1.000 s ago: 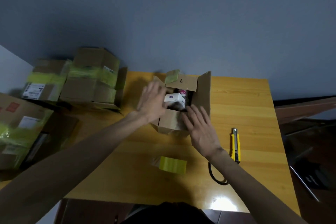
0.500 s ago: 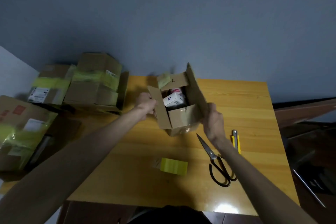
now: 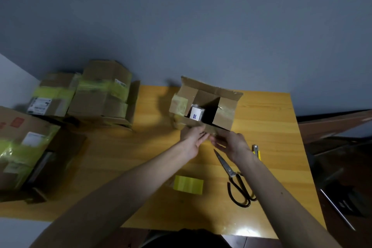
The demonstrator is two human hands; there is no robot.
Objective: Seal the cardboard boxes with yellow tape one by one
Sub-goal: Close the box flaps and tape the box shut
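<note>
Cardboard box (image 3: 224, 115) open at twelve o'clock on the table (image 3: 265, 127), both hands at its near flap.

Judging by the raised flaps, the step in hand is folding the top closed, with no fresh tape across the opening yet. The left hand (image 3: 191, 139) lies with its fingers fairly straight against the near flap. The right hand (image 3: 233, 144) curls its fingers at that flap's edge and seems to pinch it, though blur softens this. Inside the box stands a small white carton (image 3: 196, 113); the rest of the interior is in shadow. The next move calls for flattening all the flaps, then fetching the yellow tape roll (image 3: 188, 184), which lies at six o'clock from the box. Taped boxes (image 3: 100, 94) sit at nine o'clock.
</note>
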